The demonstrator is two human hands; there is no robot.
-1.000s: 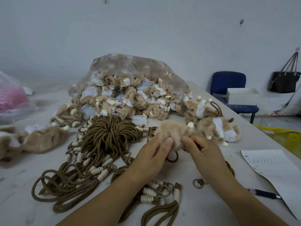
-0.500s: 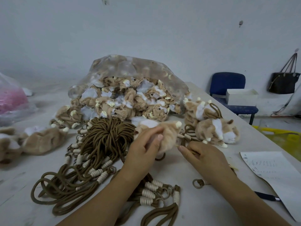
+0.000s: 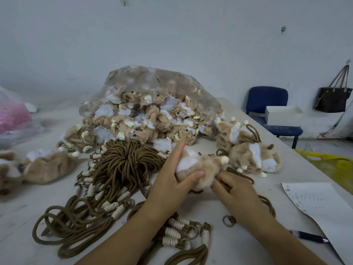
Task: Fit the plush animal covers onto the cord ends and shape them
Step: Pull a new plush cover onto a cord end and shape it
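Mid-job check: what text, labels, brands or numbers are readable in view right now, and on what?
paper sheet: handwritten lines, too small and blurred to read.
handbag: no readable brand or label.
white box: no text visible.
pen: no marking legible.
No other writing shows.

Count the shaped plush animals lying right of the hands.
2. The near animal lies just right of the plush cover held by the left hand and right hand; the far animal, a cord loop over it, sits beside the clear bag. That heap may hide another.
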